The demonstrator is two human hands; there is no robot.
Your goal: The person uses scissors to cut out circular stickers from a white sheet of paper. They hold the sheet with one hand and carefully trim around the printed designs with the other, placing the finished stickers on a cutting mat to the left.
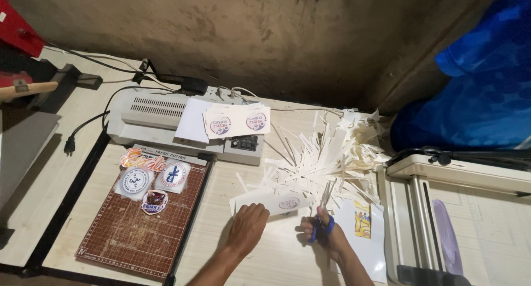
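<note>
On the bench (243, 264), just right of the brown paper cutter (138, 230), the left hand (247, 226) presses flat on a printed white sheet (271, 202) while the right hand (323, 233) grips blue-handled scissors (323, 211) cutting its edge.

Free: bare table (221, 208) by your left hand (246, 228) | Blocked: paper strip pile (326, 159) ahead, brown cutting board (141, 225) left, big trimmer (470, 219) right.

2 hands (247, 228) (323, 236), 1 scissors (323, 217), 1 laminator (166, 120), 2 paper cutters (138, 225) (470, 219), 4 stickers (155, 181).
</note>
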